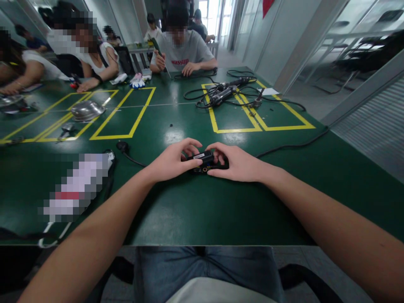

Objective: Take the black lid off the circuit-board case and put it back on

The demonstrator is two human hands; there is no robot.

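My left hand (173, 160) and my right hand (237, 163) meet over a small black device (203, 162) that lies on the green table (195, 210). Both hands grip it with curled fingers, one at each end. The device has a white label on top and a dark circuit board with small gold marks under it. A black cable (290, 145) runs from beside my right hand toward the table's right edge.
A black plug and cord (123, 147) lie left of my hands, beside a blurred white package (77, 185). Yellow tape boxes mark the table; black tools and cables (225, 93) lie in the far right ones. Other people sit at the far and left sides. A silver object (86, 110) rests at left.
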